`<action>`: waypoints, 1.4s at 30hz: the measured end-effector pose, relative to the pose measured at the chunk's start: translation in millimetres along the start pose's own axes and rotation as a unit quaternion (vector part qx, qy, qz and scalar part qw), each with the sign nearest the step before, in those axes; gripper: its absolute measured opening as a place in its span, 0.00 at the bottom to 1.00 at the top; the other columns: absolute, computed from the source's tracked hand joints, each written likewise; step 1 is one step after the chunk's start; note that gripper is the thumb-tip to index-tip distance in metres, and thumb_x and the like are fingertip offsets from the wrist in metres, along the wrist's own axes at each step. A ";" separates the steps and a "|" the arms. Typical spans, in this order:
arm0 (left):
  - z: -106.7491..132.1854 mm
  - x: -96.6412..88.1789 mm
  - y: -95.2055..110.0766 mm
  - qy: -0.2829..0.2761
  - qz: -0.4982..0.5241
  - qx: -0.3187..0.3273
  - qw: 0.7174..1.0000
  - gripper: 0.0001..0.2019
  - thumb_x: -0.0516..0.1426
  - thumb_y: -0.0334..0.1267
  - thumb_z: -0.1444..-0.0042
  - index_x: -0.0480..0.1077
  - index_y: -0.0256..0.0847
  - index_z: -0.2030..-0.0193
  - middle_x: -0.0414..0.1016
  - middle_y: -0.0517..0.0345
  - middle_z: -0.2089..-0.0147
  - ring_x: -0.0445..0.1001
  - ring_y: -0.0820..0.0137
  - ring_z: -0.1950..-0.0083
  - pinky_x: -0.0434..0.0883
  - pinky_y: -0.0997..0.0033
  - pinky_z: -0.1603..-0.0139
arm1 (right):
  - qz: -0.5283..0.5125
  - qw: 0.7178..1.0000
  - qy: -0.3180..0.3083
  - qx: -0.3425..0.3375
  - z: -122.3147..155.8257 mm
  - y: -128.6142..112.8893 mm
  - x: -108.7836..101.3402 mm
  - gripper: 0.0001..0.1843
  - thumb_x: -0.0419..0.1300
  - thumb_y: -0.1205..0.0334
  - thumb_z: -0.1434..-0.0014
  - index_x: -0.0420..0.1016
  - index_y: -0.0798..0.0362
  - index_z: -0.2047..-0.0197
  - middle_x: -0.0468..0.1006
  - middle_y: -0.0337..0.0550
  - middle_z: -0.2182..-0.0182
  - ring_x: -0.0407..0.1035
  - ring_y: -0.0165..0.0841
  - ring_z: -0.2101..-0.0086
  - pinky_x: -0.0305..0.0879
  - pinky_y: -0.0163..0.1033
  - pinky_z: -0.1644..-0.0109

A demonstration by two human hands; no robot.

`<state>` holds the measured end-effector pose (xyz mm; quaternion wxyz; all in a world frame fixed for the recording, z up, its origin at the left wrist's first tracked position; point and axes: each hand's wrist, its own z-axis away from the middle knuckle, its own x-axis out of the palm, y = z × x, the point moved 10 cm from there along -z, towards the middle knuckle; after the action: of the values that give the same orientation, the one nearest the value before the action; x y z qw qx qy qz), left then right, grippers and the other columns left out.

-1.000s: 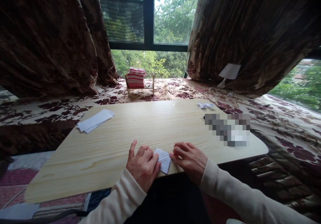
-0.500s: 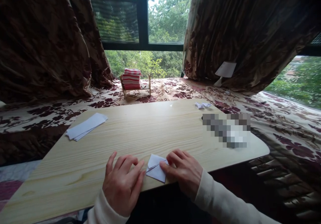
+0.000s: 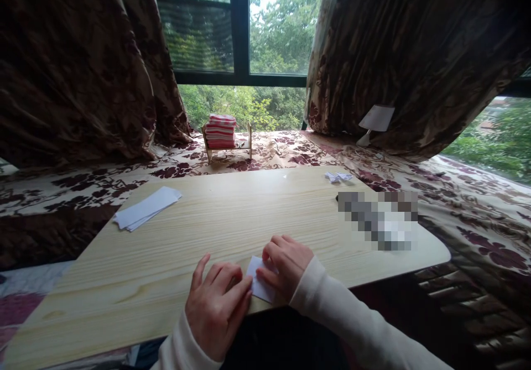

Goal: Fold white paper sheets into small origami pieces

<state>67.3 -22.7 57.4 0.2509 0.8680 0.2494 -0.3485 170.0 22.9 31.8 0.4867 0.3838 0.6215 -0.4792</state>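
A small folded piece of white paper lies flat near the front edge of the table, partly covered by my fingers. My left hand is at its left edge, with thumb and forefinger close together on the paper and the little finger raised. From the right, my right hand reaches over the sheet with bent fingers and presses its thumb onto the surface. The paper's right side is hidden beneath this hand.
White paper strips are stacked at the left of the wooden table. Small folded paper pieces lie at the far right, behind a blurred-out object. Beyond stand a small rack with striped cloths and a lamp.
My right hand has slid left and further over the folded paper, covering its right side and the slit that showed before. My left hand has closed in on the left edge. The view has shifted slightly.
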 end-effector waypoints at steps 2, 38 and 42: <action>1.0 -0.3 -2.3 0.005 0.005 -0.014 1.000 0.09 0.50 0.33 0.47 0.71 0.44 0.65 0.70 0.59 0.69 0.66 0.70 0.62 0.49 0.51 0.43 | 0.009 1.000 0.000 0.014 1.0 -1.7 5.1 0.11 0.56 0.57 0.50 0.70 0.56 0.68 0.71 0.47 0.67 0.63 0.38 0.64 0.59 0.40 0.62; -65.1 62.8 -120.8 0.002 0.367 -0.305 0.879 0.17 0.56 0.48 0.56 0.74 0.33 0.74 0.70 0.59 0.79 0.64 0.74 0.76 0.59 0.77 0.77 | -0.658 0.742 0.124 0.046 -94.2 47.4 28.3 0.19 0.65 0.49 0.64 0.73 0.59 0.78 0.70 0.36 0.83 0.60 0.24 0.80 0.57 0.32 0.74; -60.8 62.7 -118.4 -0.009 0.340 -0.292 0.894 0.16 0.55 0.46 0.55 0.74 0.32 0.75 0.67 0.59 0.81 0.62 0.75 0.78 0.57 0.76 0.78 | -0.646 0.750 0.133 0.052 -91.1 47.6 31.4 0.20 0.62 0.48 0.61 0.70 0.59 0.81 0.65 0.34 0.86 0.55 0.23 0.82 0.52 0.31 0.78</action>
<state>64.3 119.3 19.0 0.5982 0.7845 0.0278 -0.1611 186.1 123.2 -3.2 -0.0471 -0.0254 0.7537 -0.6550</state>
